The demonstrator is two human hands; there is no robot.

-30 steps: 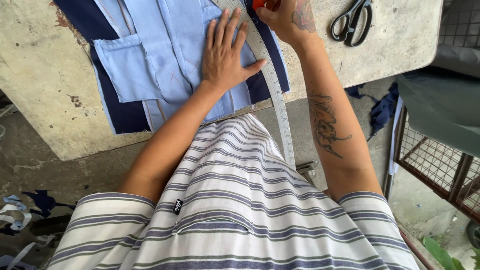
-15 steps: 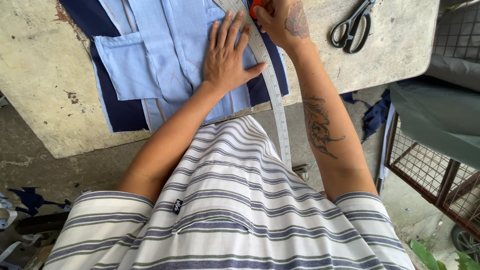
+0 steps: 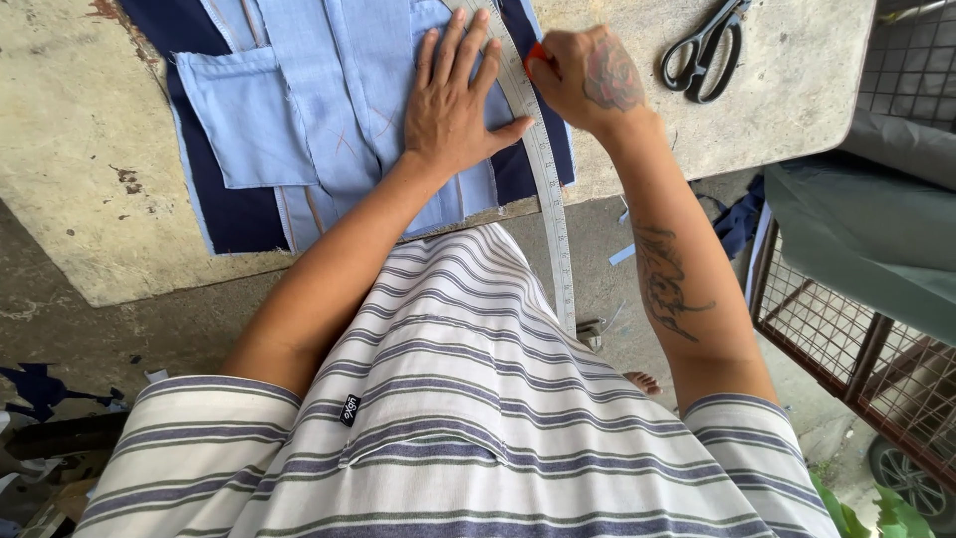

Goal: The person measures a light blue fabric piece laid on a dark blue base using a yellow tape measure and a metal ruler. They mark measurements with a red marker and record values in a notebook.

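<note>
My left hand (image 3: 456,98) lies flat, fingers spread, on light blue fabric pieces (image 3: 329,110) that rest on dark navy cloth (image 3: 229,214). Its thumb touches a long metal ruler (image 3: 546,179) that runs along the fabric's right side and hangs past the table edge. Just right of the ruler, my right hand (image 3: 593,80) pinches a small red-orange marking chalk (image 3: 536,55) against the ruler's edge. A loose light blue pocket piece (image 3: 244,120) sits on the left of the stack.
The work surface is a worn concrete table (image 3: 70,159). Black-handled scissors (image 3: 705,50) lie at its far right. A wire cage (image 3: 876,369) with grey-green cloth (image 3: 876,239) over it stands on the right. Fabric scraps (image 3: 40,389) litter the floor.
The view has tilted down, so hands and fabric sit lower in frame. My right hand with the chalk has shifted slightly along the ruler; my left hand stays pressed flat.
</note>
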